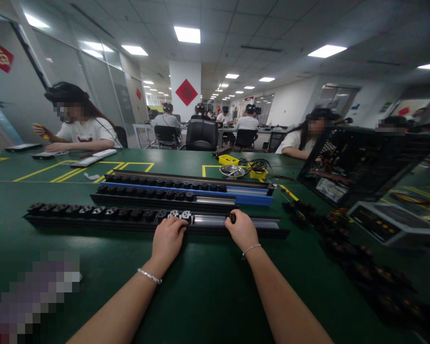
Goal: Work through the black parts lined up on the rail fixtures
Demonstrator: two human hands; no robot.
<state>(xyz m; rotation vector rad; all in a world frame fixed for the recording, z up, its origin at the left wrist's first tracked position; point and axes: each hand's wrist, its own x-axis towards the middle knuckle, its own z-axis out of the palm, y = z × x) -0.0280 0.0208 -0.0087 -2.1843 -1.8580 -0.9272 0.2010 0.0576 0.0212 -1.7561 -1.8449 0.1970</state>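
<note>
A long black channel rail (129, 225) lies across the green table in front of me, with a row of socket modules (97, 210) along its left and middle part. My left hand (167, 240) is closed over the rail's near edge, its fingertips against the last pale socket modules (185, 215). To the right of them a bare silvery strip (209, 220) shows inside the channel. My right hand (243, 230) pinches a small round black socket module (232, 218) over this bare stretch. Whether the module touches the channel I cannot tell.
Behind lie another black rail (111, 198) and a blue rail (252, 198). Loose black modules (354, 258) spread at right beside a metal power supply box (397, 222) and an open computer case (347, 167). A steel bowl (232, 171) and yellow trays (228, 160) stand farther back. Co-workers sit around.
</note>
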